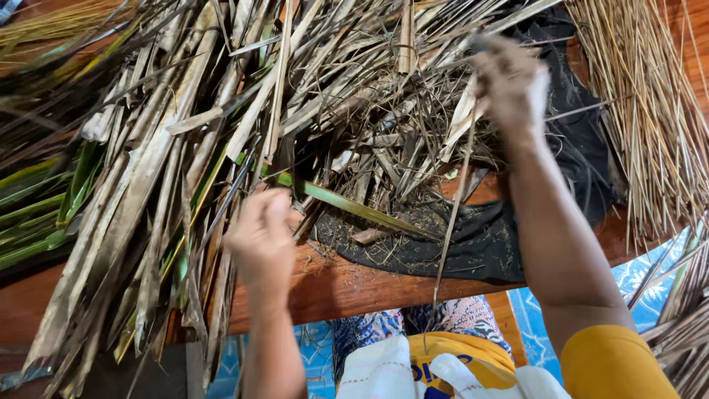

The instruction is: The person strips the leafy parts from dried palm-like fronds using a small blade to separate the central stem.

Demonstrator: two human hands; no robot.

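Right hand [509, 85] raised, pinching dry leaf strip [452, 214]; left hand [262, 236] fisted.

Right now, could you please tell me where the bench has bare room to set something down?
A bare strip of wooden bench runs along the near edge, between the left hand and the black cloth. Dry leaf strips crowd the left and back; the bundle of thin sticks fills the right.
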